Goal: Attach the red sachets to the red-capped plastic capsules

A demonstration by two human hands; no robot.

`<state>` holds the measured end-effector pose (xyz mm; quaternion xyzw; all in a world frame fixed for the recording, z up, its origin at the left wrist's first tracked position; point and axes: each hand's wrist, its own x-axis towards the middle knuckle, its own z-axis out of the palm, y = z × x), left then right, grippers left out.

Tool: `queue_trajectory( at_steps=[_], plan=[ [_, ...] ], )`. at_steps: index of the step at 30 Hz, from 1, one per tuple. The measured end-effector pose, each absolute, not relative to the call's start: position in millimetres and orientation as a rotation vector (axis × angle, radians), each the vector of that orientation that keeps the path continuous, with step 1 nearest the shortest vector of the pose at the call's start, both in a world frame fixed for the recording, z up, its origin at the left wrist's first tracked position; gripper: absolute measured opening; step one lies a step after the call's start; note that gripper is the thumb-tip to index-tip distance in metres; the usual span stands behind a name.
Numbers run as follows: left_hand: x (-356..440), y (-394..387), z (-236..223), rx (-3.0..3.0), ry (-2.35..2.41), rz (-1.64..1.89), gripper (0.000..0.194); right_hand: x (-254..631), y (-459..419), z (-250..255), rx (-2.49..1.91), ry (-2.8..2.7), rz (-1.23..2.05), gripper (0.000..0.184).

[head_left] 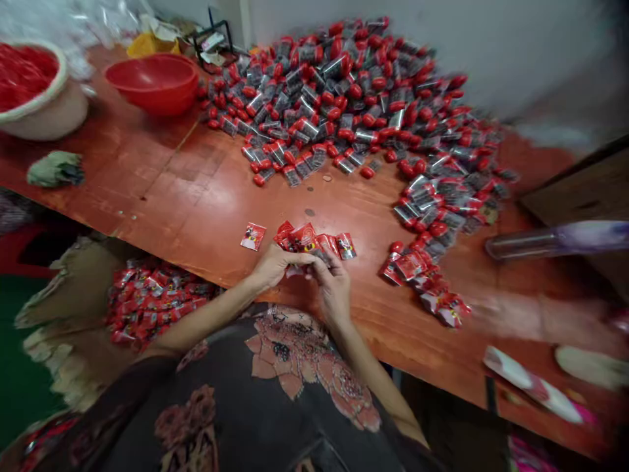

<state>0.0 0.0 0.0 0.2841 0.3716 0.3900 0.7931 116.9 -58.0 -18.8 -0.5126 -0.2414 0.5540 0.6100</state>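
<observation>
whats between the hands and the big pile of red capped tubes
In the head view, red packets and a small dark disc lie on the wooden table.

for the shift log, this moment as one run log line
left hand: at red foil sachets | right hand: same | nearby: red-capped tubes heaped on wooden table, red plastic bowl

Left hand [272, 267] and right hand [334, 290] pinch together over small red sachets [304, 239] at the bench [211, 223] edge — red-capped plastic vials [314, 111] lie heaped beyond
</observation>
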Motion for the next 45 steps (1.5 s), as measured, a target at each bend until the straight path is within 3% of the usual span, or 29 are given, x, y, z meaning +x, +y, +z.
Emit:
queue_trajectory(
  at_steps=[9, 13, 24, 29, 32, 40, 45],
  plan=[
    [2, 10, 2, 0.528, 0.959, 1.02, 0.025, 133, -60, -23, -1.304, -0.985, 1.201, 0.049],
    [2, 9, 2, 0.495, 0.982, 0.931, 0.023, 140, -53, -30, -1.289, -1.022, 1.183, 0.051],
    [8, 12, -17, 0.429, 0.939, 0.896, 0.027, 155, -39, -44, -1.386, -0.794, 1.177, 0.034],
    [-3, 28, -20, 0.338, 1.013, 0.969, 0.028, 198, -32, -50, -1.791, -0.999, 0.755, 0.043],
    [-1, 33, -20, 0.339, 1.006, 0.976, 0.022, 186, -23, -43, -1.754, -1.209, 0.68, 0.042],
    [-9, 52, -24, 0.313, 1.001, 1.103, 0.029, 137, 41, -30, -1.374, -1.651, 0.996, 0.041],
    [-28, 71, -26, 0.216, 1.064, 1.257, 0.026, 138, 127, -28, -1.638, -1.945, 0.736, 0.028]
  ],
)
